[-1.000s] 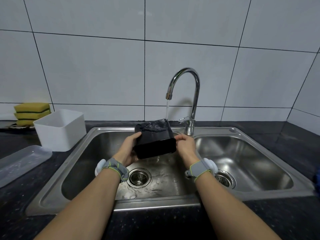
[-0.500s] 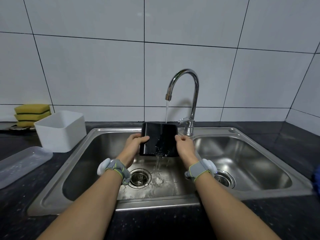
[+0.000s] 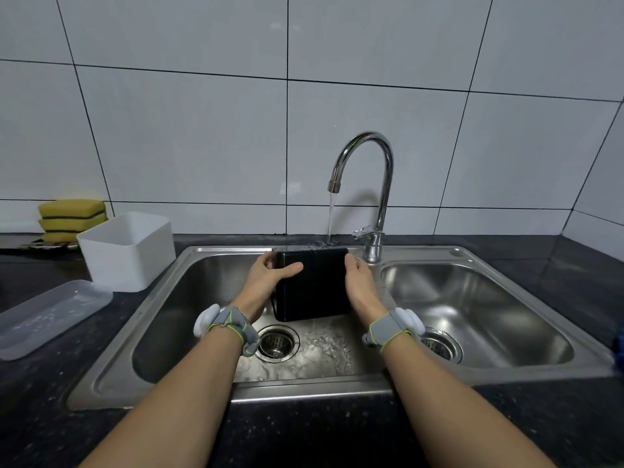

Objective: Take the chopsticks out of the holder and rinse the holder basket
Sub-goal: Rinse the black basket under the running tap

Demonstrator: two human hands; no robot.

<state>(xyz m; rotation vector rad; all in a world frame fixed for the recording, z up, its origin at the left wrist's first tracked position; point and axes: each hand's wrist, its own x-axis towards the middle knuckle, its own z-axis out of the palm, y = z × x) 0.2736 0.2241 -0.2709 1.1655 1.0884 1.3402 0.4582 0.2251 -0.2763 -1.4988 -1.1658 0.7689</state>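
I grip the black holder basket point(image 3: 314, 285) between my left hand point(image 3: 266, 282) and right hand point(image 3: 359, 285), upright over the left sink basin point(image 3: 202, 298), tap point(image 3: 368, 184) water striking its top, white bin point(image 3: 130, 251) on the counter beside

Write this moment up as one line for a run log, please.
stage: rinsing | black holder basket upright under tap stream | left hand and right hand grip its sides | faucet running | over left sink basin
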